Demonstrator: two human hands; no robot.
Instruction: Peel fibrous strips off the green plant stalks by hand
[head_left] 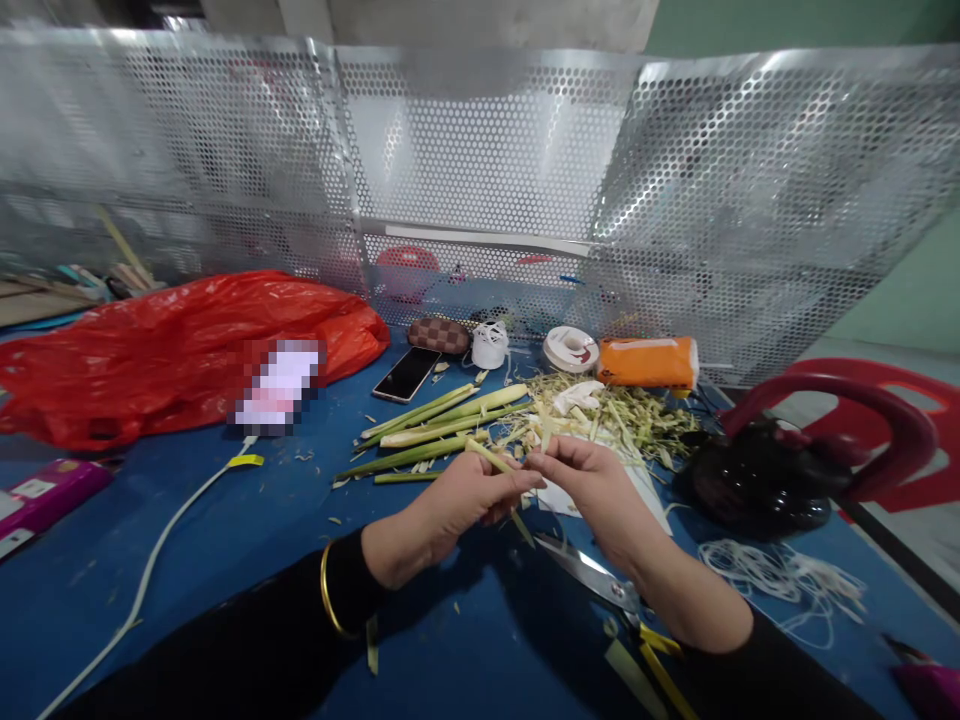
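Observation:
My left hand (457, 500) is closed around a thin, pale green plant stalk (491, 455), whose lower end pokes out beneath the fingers. Close against it, my right hand (596, 490) pinches a pale strip of plant (546, 428) at the stalk. Just beyond my hands lie several longer green stalks (442, 432) side by side. A heap of green shreds (656, 425) covers part of a white sheet (637, 480), with a crumpled white piece (577, 396) on top. Below my right forearm are scissors (589, 572) with yellow handles, partly hidden.
Behind the blue table (247, 580) stands a perforated metal screen (480, 150). A red plastic bag (172, 350), a charging phone (281, 385) and a dark phone (407, 374) are leftward. At right are a dark kettle (757, 480), white cord (780, 580) and an orange pack (649, 362).

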